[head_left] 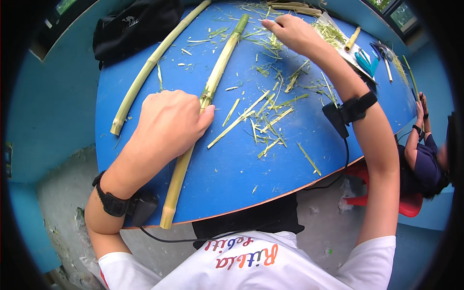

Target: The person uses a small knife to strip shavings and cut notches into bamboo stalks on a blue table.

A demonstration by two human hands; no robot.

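My left hand (170, 123) is closed around a long yellow-green bamboo stalk (217, 72) that lies across the blue table (227, 179), its cut end past the near edge. My right hand (290, 31) reaches to the far side of the table, fingers curled near the green top end of that stalk; whether it holds anything I cannot tell. A second bamboo stalk (147, 67) lies to the left, untouched. Both wrists carry black straps with a cable.
Green shavings and splinters (268, 116) litter the table's middle and far part. A black bag (133, 26) sits at the far left. Blue-handled scissors (367, 63) and short sticks lie at the far right. Another person (425, 159) sits on a red chair at right.
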